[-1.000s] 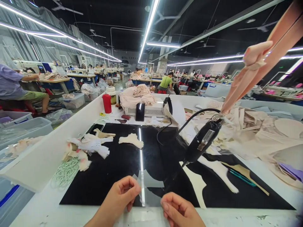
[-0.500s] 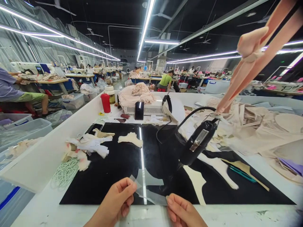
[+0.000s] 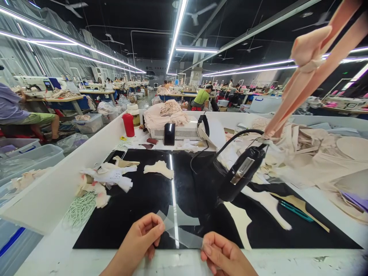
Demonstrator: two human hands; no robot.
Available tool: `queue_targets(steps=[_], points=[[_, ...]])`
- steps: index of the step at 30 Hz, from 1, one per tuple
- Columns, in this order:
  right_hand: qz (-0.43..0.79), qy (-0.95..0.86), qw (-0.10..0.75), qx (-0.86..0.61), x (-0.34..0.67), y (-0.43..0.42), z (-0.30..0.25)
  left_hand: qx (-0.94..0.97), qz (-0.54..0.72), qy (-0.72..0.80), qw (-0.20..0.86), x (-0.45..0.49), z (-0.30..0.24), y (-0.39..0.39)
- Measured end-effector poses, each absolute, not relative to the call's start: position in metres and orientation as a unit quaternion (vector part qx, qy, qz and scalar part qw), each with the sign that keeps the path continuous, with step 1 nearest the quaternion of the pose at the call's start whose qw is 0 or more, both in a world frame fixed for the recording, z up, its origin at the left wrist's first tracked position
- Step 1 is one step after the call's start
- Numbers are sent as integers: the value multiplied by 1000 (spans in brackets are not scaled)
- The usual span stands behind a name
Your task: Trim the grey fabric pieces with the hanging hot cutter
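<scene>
My left hand (image 3: 146, 235) and my right hand (image 3: 220, 253) each pinch an end of a thin translucent strip (image 3: 188, 239), stretched between them above the front edge of the black mat (image 3: 123, 226). Behind the strip, a translucent cut piece (image 3: 184, 217) lies on the mat. To the right of it rests a cream cut piece (image 3: 240, 222), narrowing toward the front. A black handheld tool (image 3: 243, 174) hangs over the mat from a knotted peach fabric band (image 3: 293, 88).
Scraps (image 3: 115, 174) and pale green cord (image 3: 82, 211) lie at left. A red cup (image 3: 128, 125) stands at the back beside a jar (image 3: 133, 114). Beige fabric (image 3: 313, 157) is heaped at right, with teal tweezers (image 3: 296, 211) before it. A low white wall (image 3: 71, 180) edges the table.
My left hand has shifted slightly left. The strip hangs a little differently, and both hands keep their pinch on it. The hanging tool has swayed slightly right.
</scene>
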State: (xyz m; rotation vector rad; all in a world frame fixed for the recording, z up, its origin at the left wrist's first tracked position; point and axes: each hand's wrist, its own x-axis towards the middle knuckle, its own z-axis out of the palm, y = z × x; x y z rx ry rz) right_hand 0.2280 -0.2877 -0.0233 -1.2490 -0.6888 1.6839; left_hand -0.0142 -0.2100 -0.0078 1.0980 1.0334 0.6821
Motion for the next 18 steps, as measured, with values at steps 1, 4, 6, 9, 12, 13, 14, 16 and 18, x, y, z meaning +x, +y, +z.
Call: queue_targets(steps=[1, 4, 6, 9, 12, 13, 14, 16, 18], points=[[673, -278, 455, -512, 228, -287, -22, 496, 305, 459, 671, -15, -8, -209], [650, -283, 466, -529, 226, -286, -21, 508, 313, 450, 665, -15, -11, -208], [632, -294, 474, -538, 226, -286, -21, 509, 317, 442, 667, -15, -13, -207], [604, -312, 481, -553, 226, -286, -19, 509, 322, 439, 666, -13, -12, -208], [577, -337, 484, -565, 224, -286, -15, 506, 324, 446, 663, -11, -10, -208], [568, -344, 485, -569, 224, -286, -14, 505, 326, 447, 663, -11, -10, -209], [559, -348, 487, -574, 223, -287, -13, 503, 329, 448, 662, -10, -9, -209], [539, -350, 495, -584, 221, -287, -13, 500, 339, 448, 660, -10, -9, -209], [517, -351, 507, -593, 219, -287, -14, 495, 347, 450, 657, -9, -9, -210]])
